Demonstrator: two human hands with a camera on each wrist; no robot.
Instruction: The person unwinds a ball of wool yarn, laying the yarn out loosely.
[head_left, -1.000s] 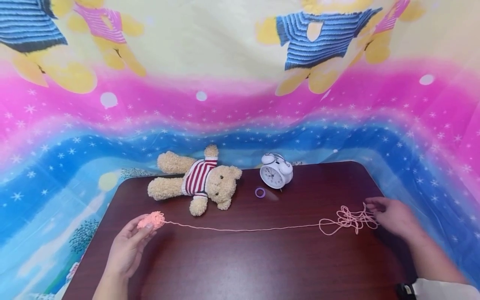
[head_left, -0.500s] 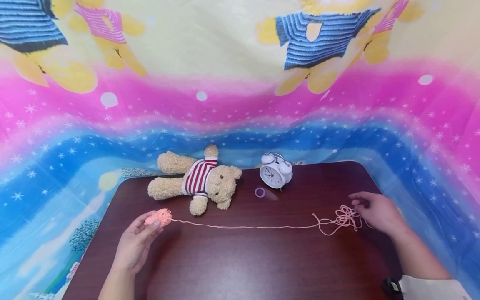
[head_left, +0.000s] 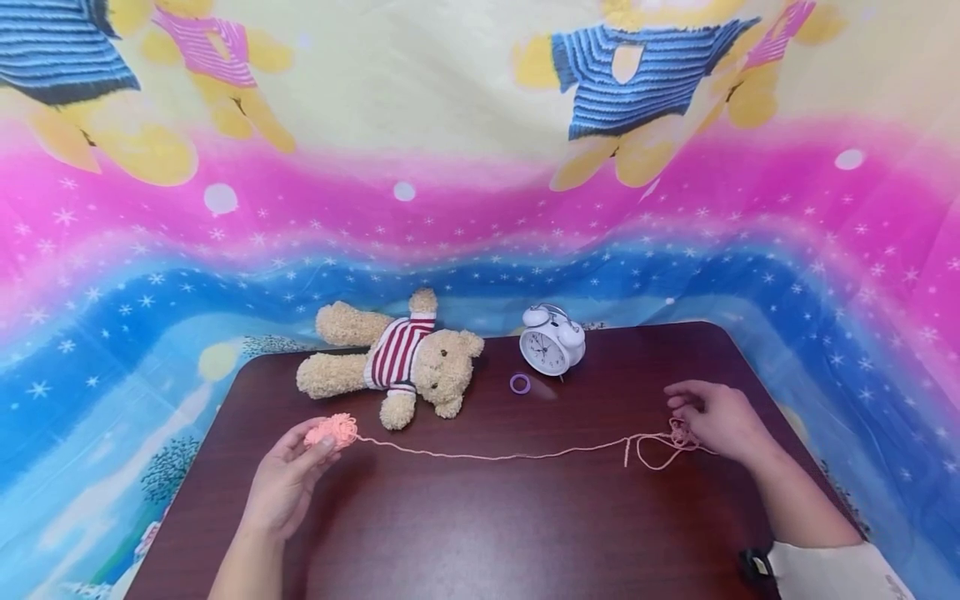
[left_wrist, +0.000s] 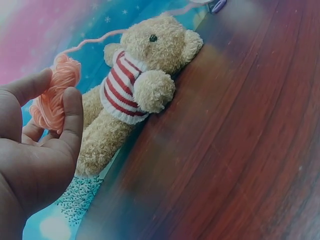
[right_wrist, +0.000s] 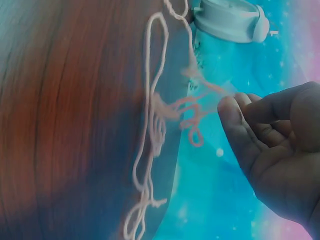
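Observation:
My left hand (head_left: pixel 281 492) holds a small skein of peach yarn (head_left: pixel 333 430) between thumb and fingers, raised over the table's left side. A single strand of yarn (head_left: pixel 491 457) runs from it across to the right, sagging slightly. At the right, loose loops of the same yarn (head_left: pixel 660 458) lie below my right hand (head_left: pixel 726 425). In the right wrist view, the thumb and fingertips of that hand (right_wrist: pixel 280 145) pinch the yarn, and blurred loops (right_wrist: pixel 160 110) hang from there toward the tabletop.
A teddy bear (head_left: pixel 393 358) in a red-and-white striped shirt lies on its back behind the strand. Right of it stand a white alarm clock (head_left: pixel 546 350) and a small purple ring (head_left: pixel 512 384). A printed curtain (head_left: pixel 450 217) surrounds the dark wooden table (head_left: pixel 480 533).
Both hands have moved inward: the left one rightward with the skein, the right one leftward over the loops. The loops have gathered closer together, and the strand sags more.

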